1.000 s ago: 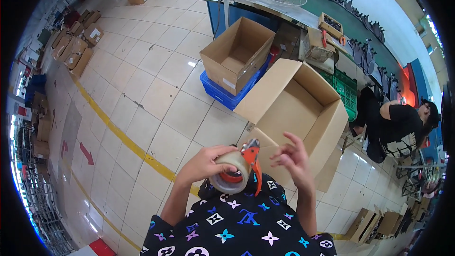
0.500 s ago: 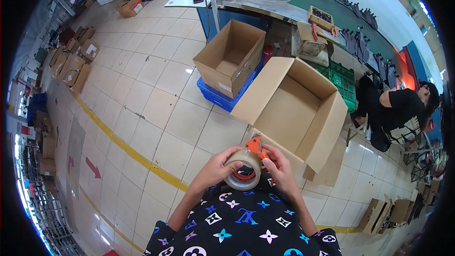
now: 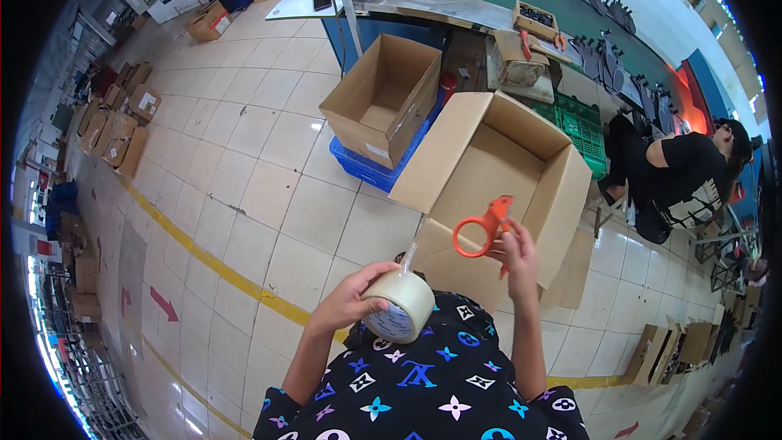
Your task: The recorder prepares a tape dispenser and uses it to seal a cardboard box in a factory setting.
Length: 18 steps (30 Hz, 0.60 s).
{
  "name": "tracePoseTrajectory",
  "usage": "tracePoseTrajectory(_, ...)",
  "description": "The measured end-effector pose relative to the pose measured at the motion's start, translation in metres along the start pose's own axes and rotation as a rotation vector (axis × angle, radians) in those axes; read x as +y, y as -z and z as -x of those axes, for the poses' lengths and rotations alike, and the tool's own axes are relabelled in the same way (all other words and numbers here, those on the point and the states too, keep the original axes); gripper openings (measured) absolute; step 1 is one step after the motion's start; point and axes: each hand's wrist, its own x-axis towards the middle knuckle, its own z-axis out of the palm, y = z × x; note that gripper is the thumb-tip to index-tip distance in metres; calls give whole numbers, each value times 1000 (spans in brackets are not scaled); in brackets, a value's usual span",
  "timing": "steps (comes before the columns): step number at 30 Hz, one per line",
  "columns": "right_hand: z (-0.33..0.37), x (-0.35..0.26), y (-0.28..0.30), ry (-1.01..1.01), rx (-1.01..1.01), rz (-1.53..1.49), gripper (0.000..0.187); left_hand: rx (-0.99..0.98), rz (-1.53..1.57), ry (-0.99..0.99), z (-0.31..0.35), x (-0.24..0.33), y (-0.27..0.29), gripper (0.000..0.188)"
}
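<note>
My left hand is closed around a wide roll of clear packing tape, close to my body. A loose end of tape sticks up from the roll's top. In my right hand is an orange tape dispenser, held by its handle with the empty ring pointing left. The roll and the dispenser are apart. Behind them lies a large open cardboard box with its flaps spread, and the dispenser overlaps its near side in view.
A taller open carton stands in a blue crate to the left of the big box. Behind are a green crate and a workbench. A seated person in black is at the right. Yellow line marks the tiled floor.
The tape roll has come off the dispenser. My right hand has moved up and right with the dispenser, while my left hand has drawn the roll slightly down and left.
</note>
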Motion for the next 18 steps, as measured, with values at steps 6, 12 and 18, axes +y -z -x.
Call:
tracePoseTrajectory(6,12,-49,5,107,-97,-284,61,191,206,-62,-2,-21,6,66)
tracePoseTrajectory(12,22,-54,-4,125,-170,-435,68,163,964,-134,-31,-32,-17,20)
tracePoseTrajectory(18,24,-52,-6,61,-221,-472,69,167,873,-165,-38,-37,-18,22)
